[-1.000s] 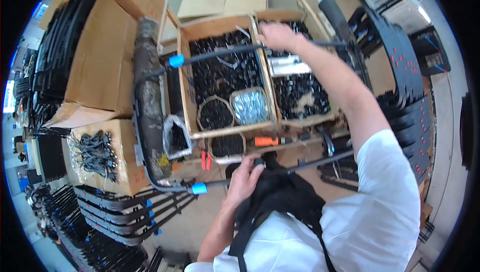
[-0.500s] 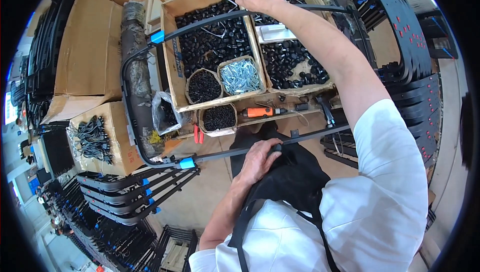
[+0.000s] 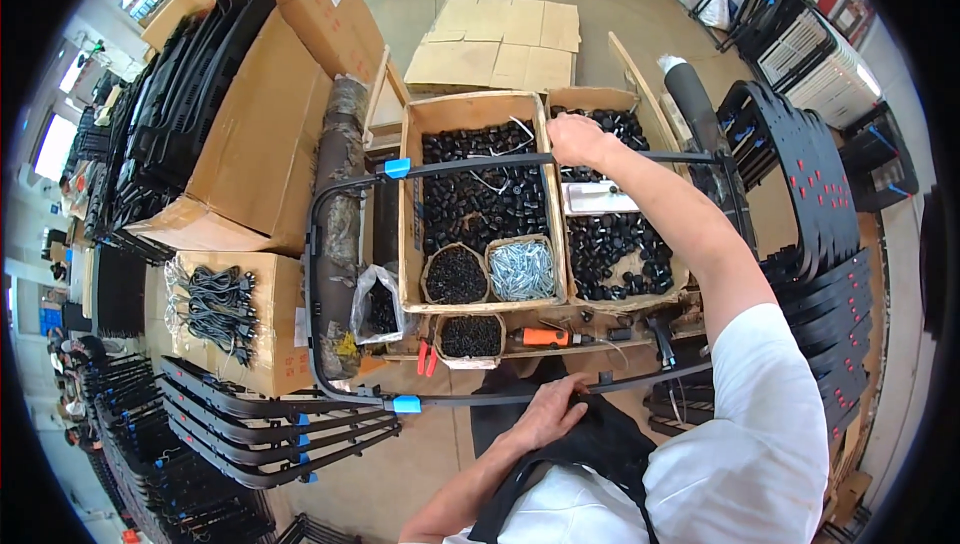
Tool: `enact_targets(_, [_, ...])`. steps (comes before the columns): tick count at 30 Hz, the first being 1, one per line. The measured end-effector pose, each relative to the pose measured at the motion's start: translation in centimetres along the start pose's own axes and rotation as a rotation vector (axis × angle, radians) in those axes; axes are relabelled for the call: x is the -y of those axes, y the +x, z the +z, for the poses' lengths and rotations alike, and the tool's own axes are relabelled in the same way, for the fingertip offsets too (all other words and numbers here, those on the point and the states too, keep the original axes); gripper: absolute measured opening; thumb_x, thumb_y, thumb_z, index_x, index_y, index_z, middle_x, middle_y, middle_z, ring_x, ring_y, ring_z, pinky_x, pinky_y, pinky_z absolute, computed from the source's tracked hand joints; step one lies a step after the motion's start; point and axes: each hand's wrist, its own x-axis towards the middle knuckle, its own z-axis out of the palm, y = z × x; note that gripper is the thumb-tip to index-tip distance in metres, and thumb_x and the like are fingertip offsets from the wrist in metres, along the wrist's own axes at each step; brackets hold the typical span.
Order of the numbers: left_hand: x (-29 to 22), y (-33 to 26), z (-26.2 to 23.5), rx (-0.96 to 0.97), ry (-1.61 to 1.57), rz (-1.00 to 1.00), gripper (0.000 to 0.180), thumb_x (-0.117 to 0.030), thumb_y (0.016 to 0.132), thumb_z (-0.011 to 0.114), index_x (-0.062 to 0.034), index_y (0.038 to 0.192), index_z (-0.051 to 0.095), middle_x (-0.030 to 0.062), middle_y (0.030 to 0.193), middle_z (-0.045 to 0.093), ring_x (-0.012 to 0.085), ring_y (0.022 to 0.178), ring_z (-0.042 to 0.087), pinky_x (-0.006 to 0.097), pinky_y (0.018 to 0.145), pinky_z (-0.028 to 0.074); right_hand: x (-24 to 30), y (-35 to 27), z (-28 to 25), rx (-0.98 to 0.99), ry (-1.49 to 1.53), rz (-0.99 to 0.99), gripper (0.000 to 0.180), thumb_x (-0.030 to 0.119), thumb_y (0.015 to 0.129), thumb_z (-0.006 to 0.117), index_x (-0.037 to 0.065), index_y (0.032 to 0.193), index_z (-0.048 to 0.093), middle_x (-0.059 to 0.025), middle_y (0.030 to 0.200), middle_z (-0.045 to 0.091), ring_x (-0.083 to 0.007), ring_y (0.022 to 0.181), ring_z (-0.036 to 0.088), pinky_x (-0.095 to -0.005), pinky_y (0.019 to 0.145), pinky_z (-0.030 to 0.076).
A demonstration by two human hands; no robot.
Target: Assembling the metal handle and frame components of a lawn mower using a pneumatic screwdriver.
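A black tubular metal frame (image 3: 312, 274) with blue tape bands lies flat over the workbench, and I hold it with both hands. My right hand (image 3: 578, 141) grips its far bar above two cardboard boxes of small black parts (image 3: 480, 199). Close to my body, my left hand (image 3: 552, 410) is closed on the near bar. Small round tubs of black screws (image 3: 456, 276) and silver screws (image 3: 521, 270) sit inside the frame's outline. An orange-handled tool (image 3: 545, 337) rests on the bench edge below them.
Stacked black chair frames (image 3: 250, 424) lie on the floor at lower left, more black chair parts (image 3: 815, 204) stand at the right. Large cardboard cartons (image 3: 260, 134) fill the left, one holding bundled black cords (image 3: 215, 304). Flattened cardboard (image 3: 500, 44) lies on the floor beyond.
The view has shifted; the frame and boxes sit lower in the picture than half a second ago. Both hands keep their hold on the frame's far and near bars.
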Motion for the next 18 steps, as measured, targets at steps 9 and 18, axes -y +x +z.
enact_targets(9, [-0.3,0.3,-1.0,0.231,0.307,0.005,0.033,-0.012,0.095,0.067,-0.0178,0.128,0.07,0.0171,0.104,0.068,0.0386,0.105,0.065,0.05,0.089,0.052,0.3,-0.5,-1.1,0.077,-0.109,0.128,0.057,0.054,0.105,0.052,0.003,0.114,0.078,-0.0204,0.122,0.075,-0.0372,0.118,0.071,-0.0516,0.1,0.055])
enact_targets(18, [-0.9,1.4,-1.1,0.275,0.43,0.076,0.033,-0.018,0.1,0.069,-0.0168,0.133,0.067,0.0184,0.102,0.065,0.0383,0.101,0.065,0.05,0.089,0.053,0.7,0.1,-0.8,0.087,-0.095,0.091,0.056,0.047,0.105,0.05,-0.001,0.112,0.078,-0.0217,0.12,0.076,-0.0387,0.117,0.071,-0.0528,0.101,0.054])
